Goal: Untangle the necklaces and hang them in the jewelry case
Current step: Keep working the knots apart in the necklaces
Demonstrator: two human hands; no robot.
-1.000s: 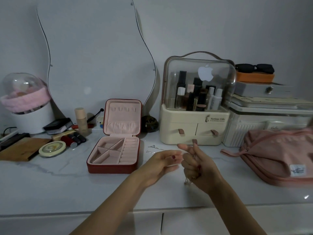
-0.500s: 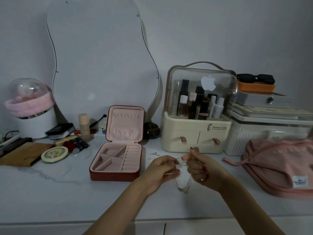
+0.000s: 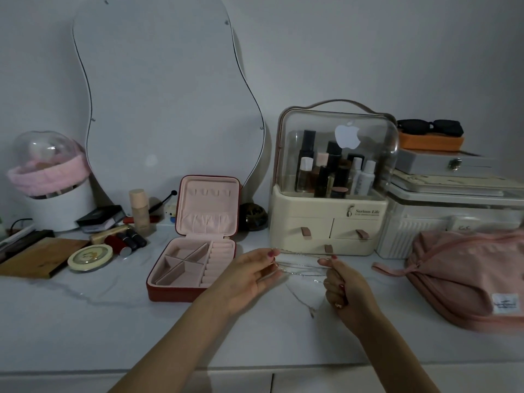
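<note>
silver necklaces (image 3: 301, 268) stretch sideways between the left hand (image 3: 247, 279) and right hand (image 3: 343, 287), both pinching the strands with a loop hanging below, while the open jewelry case (image 3: 195, 268) sits just left, nearer the left hand.

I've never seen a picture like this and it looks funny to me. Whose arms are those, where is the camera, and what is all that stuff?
No machine here, just a person. The camera sits on their head, looking forward and down, so you see only their own arms.

The left hand and right hand pinch thin silver necklaces stretched between them; a loop with a small pendant hangs below.

On the white table stands an open red jewelry case with pink lining, its compartments looking empty. Behind the hands is a cream makeup organizer with bottles under a clear lid. A pink bag lies on the right, and a curvy mirror leans against the wall.
</note>
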